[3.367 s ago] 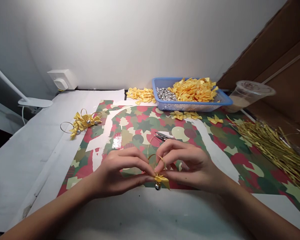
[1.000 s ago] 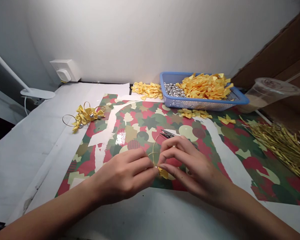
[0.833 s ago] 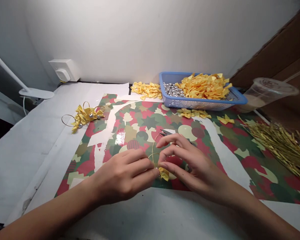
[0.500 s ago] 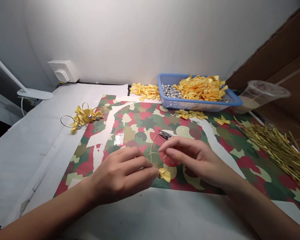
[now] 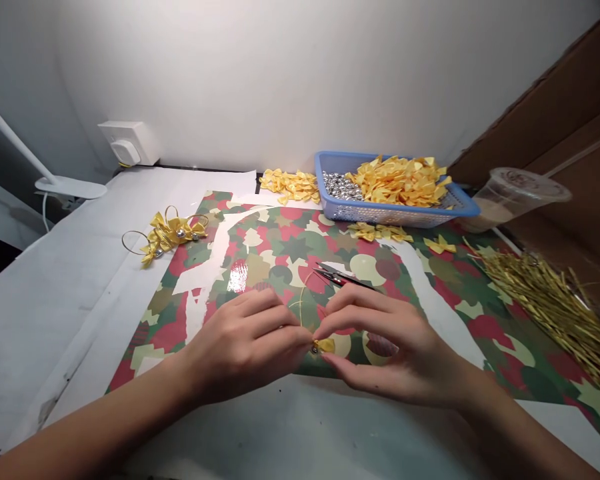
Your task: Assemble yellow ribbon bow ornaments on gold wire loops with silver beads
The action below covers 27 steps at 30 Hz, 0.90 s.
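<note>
My left hand (image 5: 245, 347) and my right hand (image 5: 390, 343) meet low at the centre, their fingertips closed on a small yellow satin bow (image 5: 325, 345). A silver bead (image 5: 314, 348) sits at the bow's left end, against my left fingertips. A thin gold wire (image 5: 300, 301) rises from the bow in a loop, its lower end hidden by my fingers. Just beyond my right fingers, a pair of dark metal tweezers or pliers (image 5: 341, 277) lies on the patterned paper.
Camouflage-patterned paper (image 5: 285, 247) covers the white-papered desk. A blue basket (image 5: 395, 215) holds silver beads and yellow bows, with more bows around it. Finished bow pieces (image 5: 173, 233) lie left; gold wires (image 5: 545, 307) and a plastic cup (image 5: 515, 197) lie right.
My right hand has come back from its raised position and closed on the bow with my left. The bow now lies flatter, and the tweezers show more fully.
</note>
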Each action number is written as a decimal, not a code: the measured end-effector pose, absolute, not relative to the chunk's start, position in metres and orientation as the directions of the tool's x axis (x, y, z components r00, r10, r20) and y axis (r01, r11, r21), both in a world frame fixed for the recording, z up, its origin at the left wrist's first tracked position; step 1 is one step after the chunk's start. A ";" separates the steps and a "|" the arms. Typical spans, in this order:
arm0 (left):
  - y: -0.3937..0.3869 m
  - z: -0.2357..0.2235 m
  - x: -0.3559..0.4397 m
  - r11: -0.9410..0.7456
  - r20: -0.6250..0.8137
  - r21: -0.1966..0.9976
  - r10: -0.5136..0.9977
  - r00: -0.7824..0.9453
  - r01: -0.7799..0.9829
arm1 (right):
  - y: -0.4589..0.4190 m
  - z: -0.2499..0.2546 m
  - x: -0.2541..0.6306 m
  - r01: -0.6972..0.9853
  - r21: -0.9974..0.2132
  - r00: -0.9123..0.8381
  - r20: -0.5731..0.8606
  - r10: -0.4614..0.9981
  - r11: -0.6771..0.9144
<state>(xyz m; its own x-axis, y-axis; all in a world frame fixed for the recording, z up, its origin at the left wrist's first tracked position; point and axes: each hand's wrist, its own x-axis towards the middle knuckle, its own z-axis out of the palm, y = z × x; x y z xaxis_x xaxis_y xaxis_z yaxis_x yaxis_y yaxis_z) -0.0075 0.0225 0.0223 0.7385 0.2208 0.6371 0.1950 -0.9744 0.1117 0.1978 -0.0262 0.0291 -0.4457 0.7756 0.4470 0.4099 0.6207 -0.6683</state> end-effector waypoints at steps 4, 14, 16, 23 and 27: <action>0.021 0.022 -0.007 -0.971 0.621 0.118 0.237 0.747 0.209 | -0.025 0.025 0.198 0.455 -0.621 -0.450 0.457 0.767 0.638; 0.023 0.020 -0.009 -0.979 0.599 0.015 0.170 0.782 0.202 | -0.022 0.021 0.198 0.420 -0.778 -0.422 0.288 0.860 0.467; 0.023 0.020 -0.010 -0.980 0.591 -0.022 0.146 0.793 0.196 | -0.022 0.023 0.198 0.423 -0.821 -0.414 0.201 0.888 0.383; 0.023 0.022 -0.013 -0.976 0.603 -0.066 0.126 0.788 0.206 | -0.020 0.025 0.201 0.284 -0.956 -0.426 -0.063 0.902 0.068; 0.024 0.021 -0.013 -0.976 0.623 -0.079 0.110 0.774 0.202 | -0.019 0.024 0.200 0.288 -0.957 -0.379 -0.138 0.915 -0.026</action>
<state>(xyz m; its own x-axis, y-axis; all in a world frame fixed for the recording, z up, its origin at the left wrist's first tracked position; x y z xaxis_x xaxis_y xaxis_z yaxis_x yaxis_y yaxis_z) -0.0133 0.0241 0.0215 0.7742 0.1098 0.6234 0.2019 -0.9762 -0.0787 0.2003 -0.0191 0.0239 -0.3793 0.9148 -0.1384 0.2877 -0.0256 -0.9574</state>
